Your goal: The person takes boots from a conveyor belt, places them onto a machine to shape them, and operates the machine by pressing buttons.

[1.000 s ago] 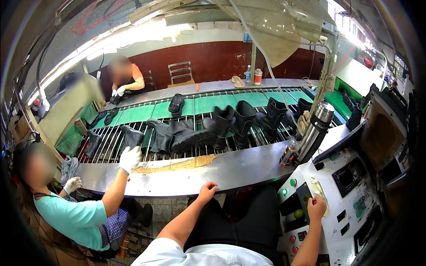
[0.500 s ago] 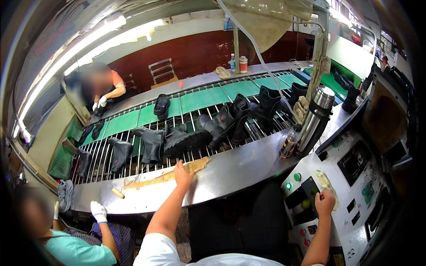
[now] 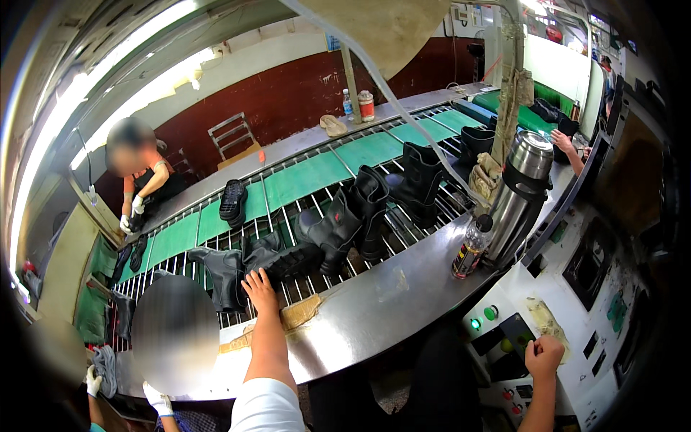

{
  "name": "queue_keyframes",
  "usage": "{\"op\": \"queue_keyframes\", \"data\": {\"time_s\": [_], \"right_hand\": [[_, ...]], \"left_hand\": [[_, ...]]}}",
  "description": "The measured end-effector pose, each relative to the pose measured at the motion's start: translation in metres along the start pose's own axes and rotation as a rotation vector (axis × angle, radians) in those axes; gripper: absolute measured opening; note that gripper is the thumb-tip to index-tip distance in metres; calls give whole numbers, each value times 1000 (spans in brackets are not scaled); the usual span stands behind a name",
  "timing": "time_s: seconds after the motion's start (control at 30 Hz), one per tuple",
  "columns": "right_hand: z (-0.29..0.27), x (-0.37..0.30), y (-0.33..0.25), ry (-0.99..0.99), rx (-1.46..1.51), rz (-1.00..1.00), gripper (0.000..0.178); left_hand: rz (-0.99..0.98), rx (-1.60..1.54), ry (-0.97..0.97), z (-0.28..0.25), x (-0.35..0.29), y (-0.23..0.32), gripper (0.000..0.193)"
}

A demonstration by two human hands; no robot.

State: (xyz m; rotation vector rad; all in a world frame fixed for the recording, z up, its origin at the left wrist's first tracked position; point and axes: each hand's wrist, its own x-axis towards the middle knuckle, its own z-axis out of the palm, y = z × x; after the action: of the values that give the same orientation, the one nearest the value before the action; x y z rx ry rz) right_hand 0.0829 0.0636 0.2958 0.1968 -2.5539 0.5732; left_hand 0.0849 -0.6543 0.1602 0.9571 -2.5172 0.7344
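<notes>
My left hand (image 3: 260, 289) reaches over the conveyor's metal edge with fingers apart and holds nothing. Its fingertips are close to a black boot (image 3: 299, 259) lying sole-out; I cannot tell whether they touch it. Just left of the fingers another dark rubber boot (image 3: 223, 277) stands on the rollers. My right hand (image 3: 544, 356) is curled into a fist over the white control panel (image 3: 520, 284), beside a dark panel window, with nothing visible in it. Further right on the rollers are several black boots, among them a tall one (image 3: 417, 183).
A steel thermos (image 3: 520, 194) and a dark-capped bottle (image 3: 471, 248) stand on the metal ledge (image 3: 389, 295). A co-worker (image 3: 147, 176) in white gloves is across the line; another person's blurred head (image 3: 175, 331) is at my left. Another hand (image 3: 565, 142) shows beyond the machine.
My left hand has moved up and left toward the boots, its fingers now spread. My right hand stays a fist. The near co-worker has leaned in over the ledge; the view has shifted.
</notes>
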Motion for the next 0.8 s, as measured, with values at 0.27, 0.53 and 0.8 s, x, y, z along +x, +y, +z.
{"op": "queue_keyframes", "data": {"time_s": [0.27, 0.53, 0.8], "right_hand": [[-1, 8, -1, 52, 2, -21, 26], [-2, 1, -3, 17, 54, -21, 20], [-23, -38, -34, -42, 284, 119, 19]], "left_hand": [[103, -19, -101, -54, 30, -2, 78], [700, -188, 55, -287, 25, -66, 65], [256, -855, 77, -445, -147, -142, 69]]}}
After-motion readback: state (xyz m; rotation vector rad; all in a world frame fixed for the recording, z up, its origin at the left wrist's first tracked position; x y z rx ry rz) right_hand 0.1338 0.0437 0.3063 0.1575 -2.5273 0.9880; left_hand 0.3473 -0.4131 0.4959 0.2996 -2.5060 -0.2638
